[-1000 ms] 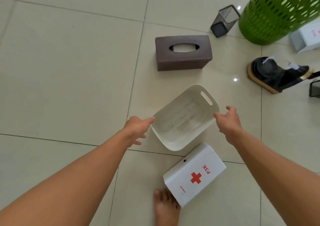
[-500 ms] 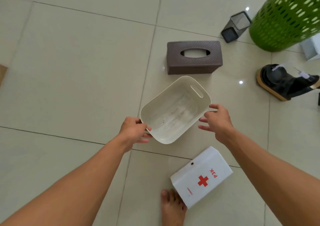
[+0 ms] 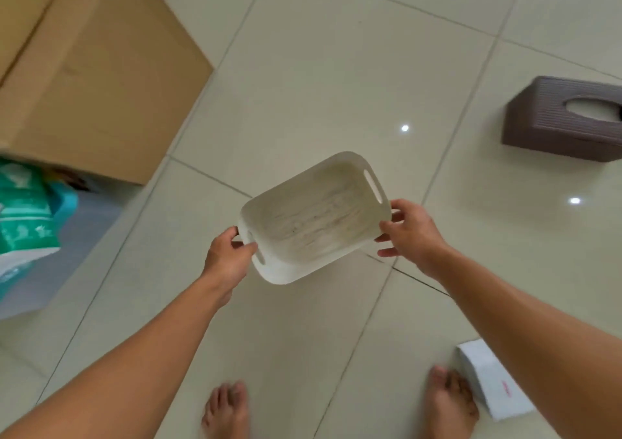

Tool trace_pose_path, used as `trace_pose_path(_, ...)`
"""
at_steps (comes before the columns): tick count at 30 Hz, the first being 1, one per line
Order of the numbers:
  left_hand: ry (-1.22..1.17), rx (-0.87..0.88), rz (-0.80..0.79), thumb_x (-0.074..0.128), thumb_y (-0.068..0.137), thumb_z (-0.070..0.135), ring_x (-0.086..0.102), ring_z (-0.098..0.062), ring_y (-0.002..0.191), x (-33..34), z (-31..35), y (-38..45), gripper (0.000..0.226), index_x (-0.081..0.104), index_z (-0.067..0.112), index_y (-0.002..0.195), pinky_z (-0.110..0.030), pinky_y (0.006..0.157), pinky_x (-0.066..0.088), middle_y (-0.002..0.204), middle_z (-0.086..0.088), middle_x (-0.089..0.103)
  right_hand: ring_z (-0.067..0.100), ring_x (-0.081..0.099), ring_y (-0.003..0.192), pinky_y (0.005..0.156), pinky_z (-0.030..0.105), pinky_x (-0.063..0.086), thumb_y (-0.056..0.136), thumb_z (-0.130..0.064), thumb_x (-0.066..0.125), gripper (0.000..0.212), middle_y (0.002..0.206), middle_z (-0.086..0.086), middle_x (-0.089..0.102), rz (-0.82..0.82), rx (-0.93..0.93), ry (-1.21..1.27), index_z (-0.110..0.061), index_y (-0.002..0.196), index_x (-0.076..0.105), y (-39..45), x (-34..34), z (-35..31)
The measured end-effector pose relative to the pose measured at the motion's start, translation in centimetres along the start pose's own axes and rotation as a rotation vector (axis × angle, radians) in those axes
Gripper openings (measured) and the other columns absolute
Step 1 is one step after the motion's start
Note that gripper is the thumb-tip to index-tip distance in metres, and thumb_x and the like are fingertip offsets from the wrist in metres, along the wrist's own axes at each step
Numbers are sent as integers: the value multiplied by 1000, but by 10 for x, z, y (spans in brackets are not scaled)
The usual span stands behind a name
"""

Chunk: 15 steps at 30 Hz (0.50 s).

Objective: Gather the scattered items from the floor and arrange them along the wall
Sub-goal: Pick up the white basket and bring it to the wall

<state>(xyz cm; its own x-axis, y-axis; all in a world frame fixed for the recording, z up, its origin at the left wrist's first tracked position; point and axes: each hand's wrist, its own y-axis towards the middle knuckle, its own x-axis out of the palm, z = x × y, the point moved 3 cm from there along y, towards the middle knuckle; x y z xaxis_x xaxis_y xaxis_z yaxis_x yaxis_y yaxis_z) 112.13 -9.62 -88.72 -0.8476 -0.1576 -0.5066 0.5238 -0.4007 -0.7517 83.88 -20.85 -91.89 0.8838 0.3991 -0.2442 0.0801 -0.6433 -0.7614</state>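
A white plastic basket (image 3: pixel 313 216) with slot handles is held above the tiled floor, tilted so its empty inside faces me. My left hand (image 3: pixel 227 257) grips its near-left end at the handle slot. My right hand (image 3: pixel 409 230) holds its right rim with fingers curled round the edge. A brown tissue box (image 3: pixel 565 119) lies on the floor at the right. A white first-aid box (image 3: pixel 491 388) lies at the lower right, partly hidden by my right forearm.
A large cardboard box (image 3: pixel 91 68) stands at the upper left. Below it sits a green and white bag (image 3: pixel 23 216) on a pale plastic bin. My two bare feet (image 3: pixel 225 408) are at the bottom edge.
Both hands closed on the basket and lifted it off the floor. My view swung left, bringing the cardboard box into sight and dropping the green bin and mesh cup out of it.
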Motion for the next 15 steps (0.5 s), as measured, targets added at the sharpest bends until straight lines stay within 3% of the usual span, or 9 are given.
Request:
trace_pose_path(4, -260, -132, -16, 53, 97, 1, 65, -29, 105, -60, -85, 11, 48, 46, 34, 131, -50, 78, 61, 117, -8, 62, 21, 70, 94, 68, 35, 64, 100, -6, 53, 39, 116, 3, 63, -158, -45, -54, -17, 138, 56, -16, 104, -16)
trace_pose_path(7, -380, -173, 189, 50, 96, -5, 68, -32, 101, -121, -126, 32, 55, 44, 29, 139, -44, 68, 62, 126, -11, 60, 19, 66, 107, 81, 41, 62, 101, -19, 57, 52, 138, -7, 51, -304, -70, -96, -26, 150, 40, -27, 168, -27)
trace_pose_path(9, -346, -252, 248, 46, 97, -6, 66, -34, 105, -132, -163, 38, 59, 43, 34, 140, -44, 71, 61, 133, -13, 57, 20, 62, 114, 82, 39, 61, 101, -26, 58, 56, 142, -9, 46, -287, -85, -123, -29, 152, 35, -29, 187, -30)
trace_pose_path(10, -463, -175, 140, 44, 98, 1, 63, -35, 110, -132, -164, 51, 58, 42, 45, 137, -45, 76, 59, 136, -14, 55, 20, 62, 115, 81, 38, 60, 101, -26, 58, 55, 143, -7, 46, -271, -90, -131, -28, 151, 37, -30, 198, -31)
trace_pose_path(11, -407, -144, 103, 42, 100, 16, 60, -36, 116, -122, -209, 42, 51, 38, 58, 130, -49, 84, 56, 138, -14, 55, 21, 62, 114, 81, 37, 60, 101, -26, 58, 52, 143, -5, 47, -256, -84, -129, -26, 150, 39, -30, 205, -32)
trace_pose_path(12, -305, -171, 91, 38, 98, 33, 59, -36, 118, -89, -259, 36, 36, 36, 59, 123, -53, 90, 52, 133, -15, 59, 22, 63, 112, 81, 38, 60, 101, -24, 58, 49, 142, -3, 49, -248, -65, -115, -24, 147, 42, -31, 210, -32)
trace_pose_path(13, -213, -216, 96, 37, 93, 42, 63, -37, 110, -52, -305, 30, 24, 40, 46, 117, -54, 87, 52, 121, -15, 66, 23, 65, 109, 83, 41, 59, 101, -23, 57, 46, 140, -1, 51, -244, -39, -102, -22, 145, 45, -31, 213, -31)
trace_pose_path(15, -103, -114, 131, 45, 81, 40, 69, -34, 80, 12, -374, 20, 20, 46, 27, 96, -44, 67, 53, 88, -12, 70, 24, 68, 105, 86, 44, 59, 100, -20, 57, 40, 131, 2, 58, -239, 1, -107, -17, 140, 51, -30, 212, -29)
